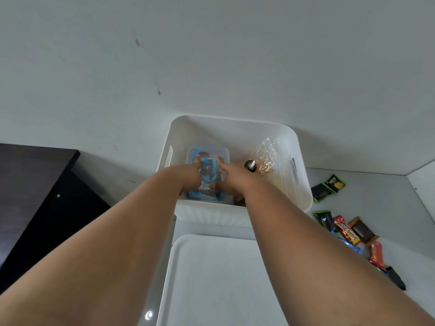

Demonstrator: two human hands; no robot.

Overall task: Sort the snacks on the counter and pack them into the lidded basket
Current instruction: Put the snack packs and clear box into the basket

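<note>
A white plastic basket (pixel 237 128) stands on the counter against the wall. Both my hands reach down into its left half. Between them is a bundle of blue snack packets (pixel 207 168), sitting in a clear plastic tub (pixel 224 152). My left hand (pixel 191 171) grips the bundle's left side and my right hand (pixel 229 180) grips its right side. A clear bag of brownish snacks (pixel 267 156) and a small dark round item (pixel 250 165) lie in the basket's right half. The basket's white lid (pixel 221 278) lies flat in front of it.
Loose snacks lie on the counter at the right: two green packets (pixel 328 188), a red beng-beng bar (pixel 347 231), a brown bar (pixel 362 229), another green packet (pixel 323 218), a red packet (pixel 376 254) and a black one (pixel 397 277). A dark cabinet (pixel 35 196) stands at the left.
</note>
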